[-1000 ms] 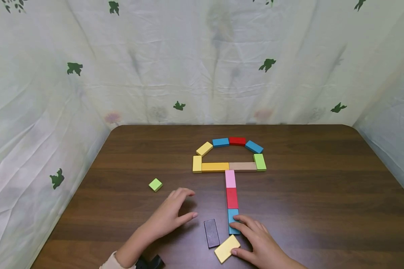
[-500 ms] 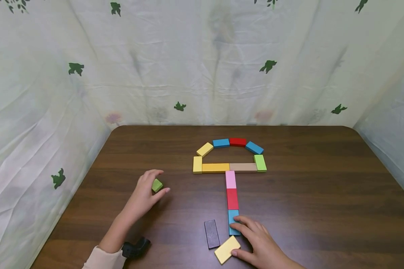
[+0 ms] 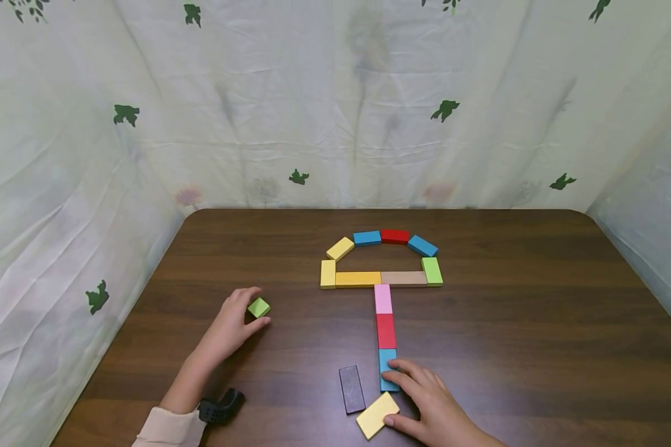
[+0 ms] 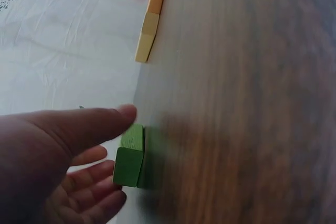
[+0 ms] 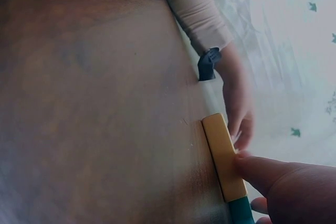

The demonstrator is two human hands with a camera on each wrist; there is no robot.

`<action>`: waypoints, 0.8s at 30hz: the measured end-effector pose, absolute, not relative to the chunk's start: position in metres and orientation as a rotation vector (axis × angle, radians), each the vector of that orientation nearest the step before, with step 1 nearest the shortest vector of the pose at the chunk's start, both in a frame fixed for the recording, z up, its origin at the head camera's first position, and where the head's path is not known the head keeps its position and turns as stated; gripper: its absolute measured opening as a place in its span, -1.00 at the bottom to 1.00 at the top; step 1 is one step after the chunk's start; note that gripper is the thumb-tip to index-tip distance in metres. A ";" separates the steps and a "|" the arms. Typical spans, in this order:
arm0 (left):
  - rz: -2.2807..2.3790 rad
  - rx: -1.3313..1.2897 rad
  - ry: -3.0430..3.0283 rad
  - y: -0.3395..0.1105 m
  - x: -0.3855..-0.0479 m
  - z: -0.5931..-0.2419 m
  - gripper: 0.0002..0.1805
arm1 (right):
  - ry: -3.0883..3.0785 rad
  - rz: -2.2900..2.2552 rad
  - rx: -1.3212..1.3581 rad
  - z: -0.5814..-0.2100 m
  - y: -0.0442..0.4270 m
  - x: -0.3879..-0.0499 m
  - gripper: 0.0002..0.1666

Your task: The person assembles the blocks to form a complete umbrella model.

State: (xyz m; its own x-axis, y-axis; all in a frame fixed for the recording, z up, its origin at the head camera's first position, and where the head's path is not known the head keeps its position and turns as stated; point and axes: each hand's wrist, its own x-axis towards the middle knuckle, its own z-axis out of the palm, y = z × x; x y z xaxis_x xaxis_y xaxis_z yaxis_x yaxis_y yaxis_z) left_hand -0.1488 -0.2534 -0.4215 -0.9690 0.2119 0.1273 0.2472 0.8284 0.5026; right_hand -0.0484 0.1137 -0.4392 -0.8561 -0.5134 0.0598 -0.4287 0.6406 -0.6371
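My left hand point(image 3: 229, 323) curves around a small green block point(image 3: 260, 308) on the table. In the left wrist view the thumb is just above that block point(image 4: 129, 163) and the fingers lie beside it, with no firm pinch showing. Lower down, my right hand point(image 3: 436, 406) rests two fingertips on a blue block point(image 3: 387, 356). Its thumb touches the edge of a tilted yellow block point(image 3: 376, 417), whose corner is close to the blue block. A dark purple block point(image 3: 351, 389) lies just left of these.
A red block point(image 3: 386, 331) and a pink block point(image 3: 383, 299) continue the column upward. It meets a row of an orange block point(image 3: 358, 280) and a tan block point(image 3: 404, 279). Several coloured blocks arch above them. A patterned cloth point(image 3: 335, 112) hangs behind the brown table point(image 3: 525, 323).
My left hand has moved left from near the column to the green block, its thumb and fingers now around it. The right hand has stayed at the blue and yellow blocks.
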 end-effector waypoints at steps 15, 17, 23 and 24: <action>-0.758 -0.334 -2.960 -0.257 -0.150 -0.426 -0.57 | 2.764 -1.019 -0.814 -0.442 0.114 -0.047 -0.34; -0.765 -0.337 -2.951 -0.256 -0.150 -0.425 -0.57 | 2.764 -1.018 -0.813 -0.443 0.114 -0.047 -0.34; -0.833 -0.327 -2.923 -0.245 -0.146 -0.418 -0.57 | 2.759 -1.016 -0.802 -0.443 0.114 -0.047 -0.33; -0.838 -0.331 -2.914 -0.243 -0.146 -0.418 -0.56 | 2.760 -1.014 -0.803 -0.443 0.114 -0.047 -0.33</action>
